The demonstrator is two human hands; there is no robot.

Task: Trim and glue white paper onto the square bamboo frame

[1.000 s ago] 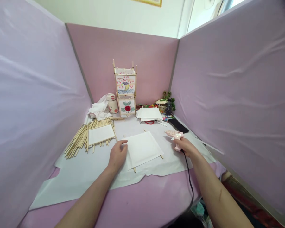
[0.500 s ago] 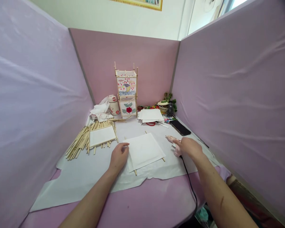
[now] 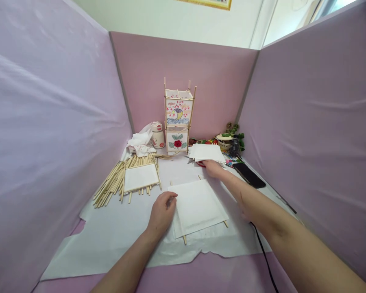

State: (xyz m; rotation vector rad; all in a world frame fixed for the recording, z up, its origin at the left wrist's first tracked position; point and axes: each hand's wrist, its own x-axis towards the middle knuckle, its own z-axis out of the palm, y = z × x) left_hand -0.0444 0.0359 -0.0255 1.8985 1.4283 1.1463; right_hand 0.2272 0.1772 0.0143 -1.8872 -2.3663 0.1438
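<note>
A white paper panel (image 3: 199, 205) with thin wooden sticks under its edges lies on the white sheet (image 3: 110, 236) in front of me. My left hand (image 3: 162, 212) is at the panel's left edge, fingers curled and pinching it. My right hand (image 3: 212, 167) is stretched forward past the panel, fingers out, its tips at the red scissors handle (image 3: 201, 164) beside a stack of white paper squares (image 3: 206, 152). It holds nothing. A black cord (image 3: 264, 256) runs out from under my right forearm.
A pile of wooden sticks (image 3: 110, 188) with a framed paper panel (image 3: 140, 177) on it lies at the left. A two-tier painted paper lantern (image 3: 177, 122), a small jar (image 3: 157, 136), crumpled tissue (image 3: 139, 140) and a black phone (image 3: 249, 175) stand at the back. Pink partition walls (image 3: 49, 122) close in three sides.
My right hand left the pink glue gun and reached forward to the scissors and paper stack. The view shifted left. My left hand stayed at the panel's edge, fingers more curled.
</note>
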